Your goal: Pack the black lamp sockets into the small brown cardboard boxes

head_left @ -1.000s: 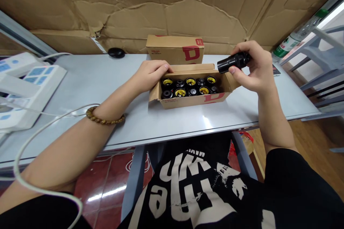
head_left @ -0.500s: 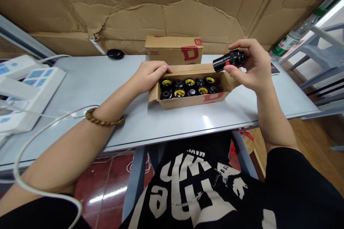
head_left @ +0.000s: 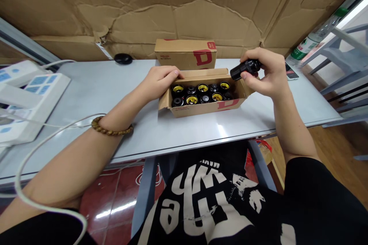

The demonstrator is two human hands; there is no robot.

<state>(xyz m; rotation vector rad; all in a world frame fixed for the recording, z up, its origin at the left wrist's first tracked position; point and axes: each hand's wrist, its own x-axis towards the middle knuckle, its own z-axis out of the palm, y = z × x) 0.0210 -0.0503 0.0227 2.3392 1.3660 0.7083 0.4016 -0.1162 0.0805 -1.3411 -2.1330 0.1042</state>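
Note:
My left hand [head_left: 161, 81] grips the left end of an open cardboard box [head_left: 201, 110], thumb along its rim. Two rows of black cylindrical parts [head_left: 204, 98] stand in the box; some show yellow rings at the top, others dark ends. My right hand [head_left: 266, 72] is closed on another black cylindrical part [head_left: 245, 69], pinched between thumb and fingers. It is held tilted above the box's right end, its narrower end pointing left and down. A little room shows inside the box at that end.
Behind the open box stands a closed cardboard box [head_left: 185, 55] with a red D. A black mouse [head_left: 123, 58] lies at the back left. White power strips [head_left: 43, 95] and a cable [head_left: 31, 153] are at left. A bottle [head_left: 312, 42] and phone [head_left: 291, 72] are at right.
My right hand has shifted slightly, turning the black part so that its red spot no longer shows. My left hand and the open box stay put.

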